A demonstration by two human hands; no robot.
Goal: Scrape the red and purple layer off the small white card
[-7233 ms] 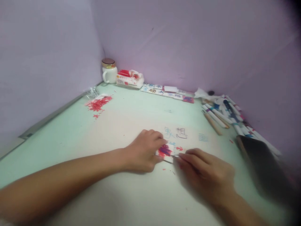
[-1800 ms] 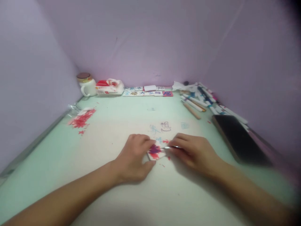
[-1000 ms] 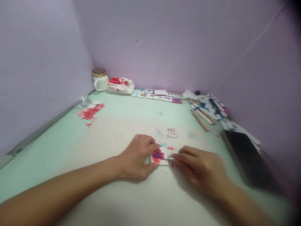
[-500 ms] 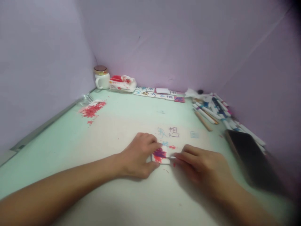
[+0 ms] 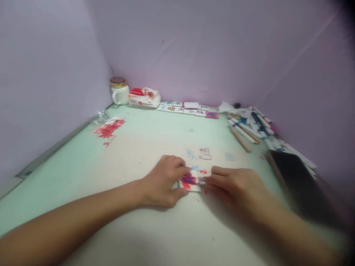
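A small white tile [image 5: 194, 187] smeared with red and purple lies on the tabletop in front of me. The fingers and thumb of my left hand [image 5: 165, 181] close on its left side, at the far and near edges. My right hand [image 5: 235, 186] is closed in a pinch around a thin pale tool [image 5: 201, 181], whose tip meets the tile's right part. Most of this tool is hidden in my fingers and blurred, so its kind does not show. Just beyond the tile, blue and dark characters [image 5: 205, 154] are drawn on the table.
A black phone [image 5: 294, 181] lies at right, with several markers [image 5: 246, 129] beyond it. Lettered tiles [image 5: 188, 110] line the back wall beside a wipes pack [image 5: 144, 98] and a lidded white mug [image 5: 120, 94]. Red shavings [image 5: 109, 128] lie at the left.
My right hand has shifted slightly away from me, with the tool a little higher along the tile's right side. My left hand and the tile stay nearly in place.
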